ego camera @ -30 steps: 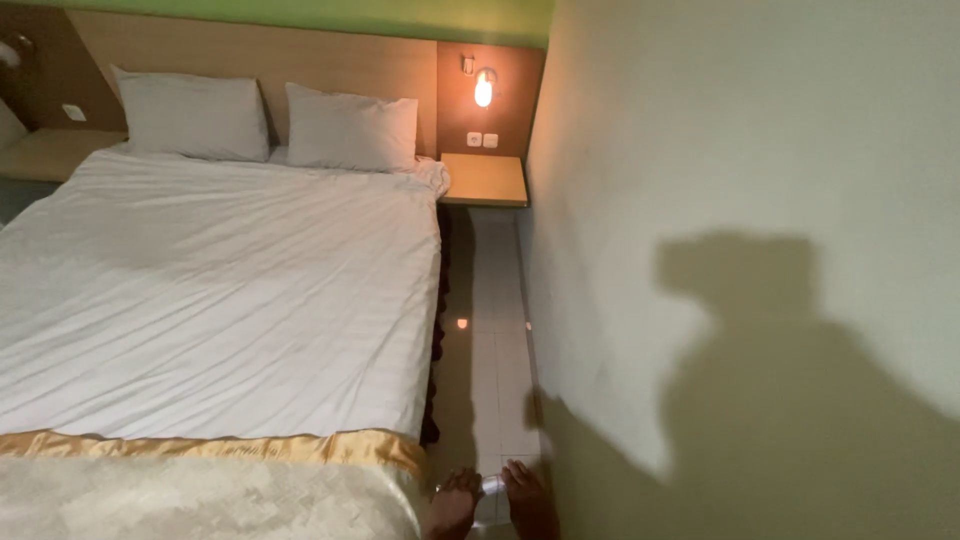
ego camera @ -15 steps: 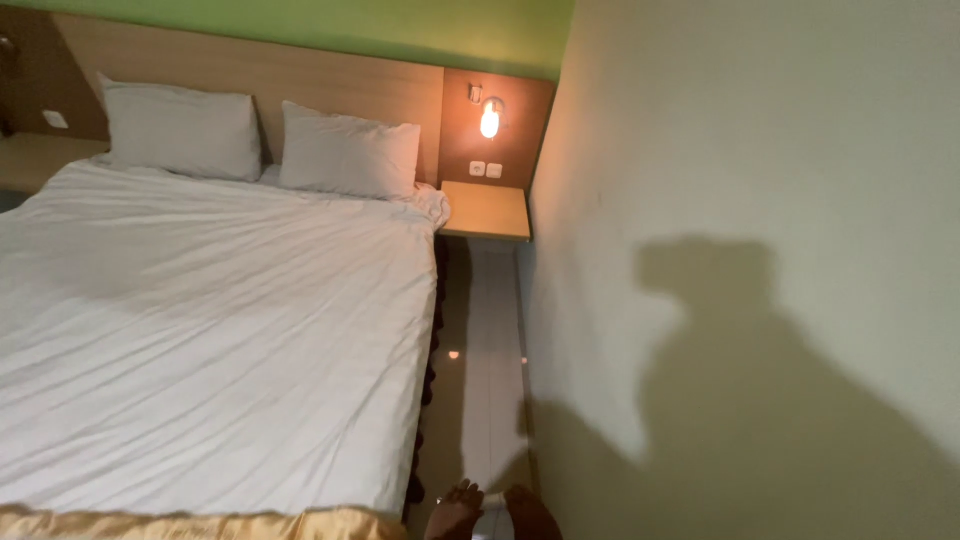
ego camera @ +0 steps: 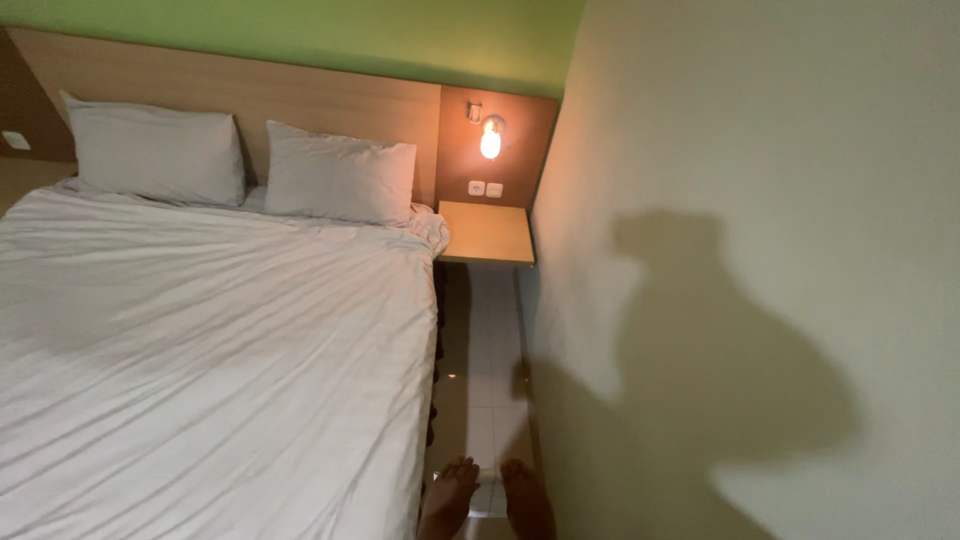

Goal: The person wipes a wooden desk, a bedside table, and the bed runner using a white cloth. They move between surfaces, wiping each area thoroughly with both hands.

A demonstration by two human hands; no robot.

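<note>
Change since a second ago: the view has lifted toward the headboard; the gold runner at the foot of the bed has dropped out of the bottom edge, and more of the green wall band shows above.
Left pillow [ego camera: 155, 150]: white, plump, propped against the wooden headboard [ego camera: 250, 95]; judged soft and light, best taken by a corner or an edge.
Right pillow [ego camera: 340, 172]: just beside the first, leaning the same way.
White cover [ego camera: 200, 350]: spread over the bed with shallow creases running across; judged soft, limp and light, likely to drag and bunch, so the free edge along the aisle is the place to take hold.
Floor strip [ego camera: 480, 330]: narrow, pale glossy tiles between the bed and the wall, probably slippery.
Bare feet [ego camera: 485, 500]: standing on the tiles beside the cover's edge.
Bedside shelf [ego camera: 487, 232]: wooden, beneath a lit wall lamp [ego camera: 490, 140].
Wall [ego camera: 760, 150]: carries the person's shadow.
Left hand, right hand: neither in view; open or closed cannot be told.
</note>
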